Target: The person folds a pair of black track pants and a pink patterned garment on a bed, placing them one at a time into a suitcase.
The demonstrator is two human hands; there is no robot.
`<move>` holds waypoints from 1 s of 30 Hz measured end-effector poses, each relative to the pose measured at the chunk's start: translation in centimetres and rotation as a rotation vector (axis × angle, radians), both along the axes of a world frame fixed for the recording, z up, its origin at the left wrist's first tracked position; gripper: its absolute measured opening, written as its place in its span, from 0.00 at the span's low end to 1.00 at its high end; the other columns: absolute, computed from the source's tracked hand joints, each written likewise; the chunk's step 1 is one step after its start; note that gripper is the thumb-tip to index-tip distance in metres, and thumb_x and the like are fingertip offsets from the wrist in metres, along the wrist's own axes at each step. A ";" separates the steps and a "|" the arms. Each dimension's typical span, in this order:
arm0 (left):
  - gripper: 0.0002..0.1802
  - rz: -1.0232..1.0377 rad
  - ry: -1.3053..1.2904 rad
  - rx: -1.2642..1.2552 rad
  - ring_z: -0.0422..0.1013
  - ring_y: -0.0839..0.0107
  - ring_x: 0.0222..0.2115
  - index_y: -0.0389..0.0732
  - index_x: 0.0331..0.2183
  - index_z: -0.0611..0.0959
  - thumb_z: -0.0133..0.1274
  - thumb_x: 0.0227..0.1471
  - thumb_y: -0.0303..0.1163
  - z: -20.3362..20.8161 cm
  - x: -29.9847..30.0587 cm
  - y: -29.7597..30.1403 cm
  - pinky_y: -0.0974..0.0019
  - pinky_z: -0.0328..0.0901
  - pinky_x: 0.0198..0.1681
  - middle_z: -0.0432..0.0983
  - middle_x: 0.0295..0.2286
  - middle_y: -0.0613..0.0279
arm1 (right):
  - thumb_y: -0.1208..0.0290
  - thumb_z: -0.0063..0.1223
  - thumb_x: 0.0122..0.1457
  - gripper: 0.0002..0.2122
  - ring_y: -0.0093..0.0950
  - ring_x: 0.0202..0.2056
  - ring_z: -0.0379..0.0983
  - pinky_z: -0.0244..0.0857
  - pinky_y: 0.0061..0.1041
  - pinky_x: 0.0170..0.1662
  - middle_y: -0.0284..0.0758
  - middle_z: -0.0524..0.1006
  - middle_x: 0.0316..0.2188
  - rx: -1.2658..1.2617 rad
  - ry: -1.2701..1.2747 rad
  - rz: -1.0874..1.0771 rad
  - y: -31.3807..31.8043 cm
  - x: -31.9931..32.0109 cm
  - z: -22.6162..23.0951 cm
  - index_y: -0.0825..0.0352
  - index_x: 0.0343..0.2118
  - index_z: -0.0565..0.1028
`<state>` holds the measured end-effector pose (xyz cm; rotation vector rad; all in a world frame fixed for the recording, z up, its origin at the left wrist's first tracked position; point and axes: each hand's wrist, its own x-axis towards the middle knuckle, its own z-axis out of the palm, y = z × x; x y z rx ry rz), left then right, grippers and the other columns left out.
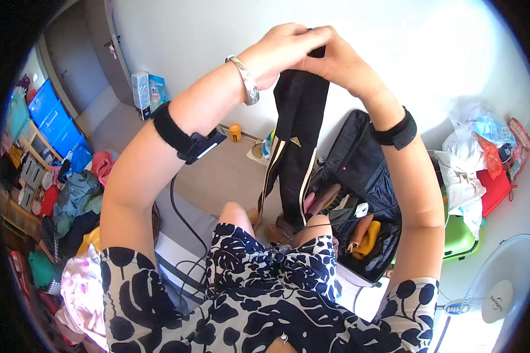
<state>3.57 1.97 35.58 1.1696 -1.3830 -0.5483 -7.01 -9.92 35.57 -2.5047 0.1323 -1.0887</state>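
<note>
A pair of black trousers with pale side stripes hangs lengthwise in front of me, its legs reaching down toward my knees. My left hand and my right hand meet at the top end, fingers closed around the bunched black cloth. Part of the waist is hidden behind the fingers. Below and to the right, an opened black suitcase lies on the floor with shoes and a yellow item in it. A black strap is on each forearm, and a cable runs from the left one.
Piled clothes and blue storage boxes fill the left side. An orange jar stands by the wall. At the right are plastic bags, a green case and a standing fan. A door is at the far left.
</note>
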 end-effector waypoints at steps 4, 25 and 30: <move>0.33 0.091 -0.255 -0.096 0.69 0.71 0.46 0.39 0.56 0.67 0.55 0.53 0.46 -1.1 -0.5 1.6 0.69 0.64 0.47 0.71 0.46 0.58 | 0.56 0.66 0.42 0.33 0.41 0.41 0.76 0.70 0.32 0.41 0.54 0.76 0.36 -0.025 0.088 -0.100 -0.2 0.2 -0.7 0.78 0.44 0.68; 0.43 -0.043 0.426 0.476 0.69 0.63 0.48 0.43 0.60 0.57 0.40 0.54 0.64 -23.3 7.4 6.7 0.60 0.64 0.50 0.68 0.50 0.55 | 0.69 0.63 0.52 0.18 0.24 0.39 0.69 0.64 0.24 0.45 0.31 0.73 0.36 0.476 -0.058 0.418 -0.9 -4.1 4.8 0.65 0.44 0.69; 0.38 0.201 0.260 0.405 0.64 0.66 0.54 0.45 0.61 0.55 0.38 0.58 0.59 -23.3 5.8 5.4 0.58 0.61 0.53 0.63 0.55 0.62 | 0.69 0.63 0.52 0.19 0.24 0.39 0.69 0.64 0.25 0.46 0.30 0.73 0.36 0.498 -0.075 0.465 -0.6 -4.2 4.2 0.65 0.45 0.68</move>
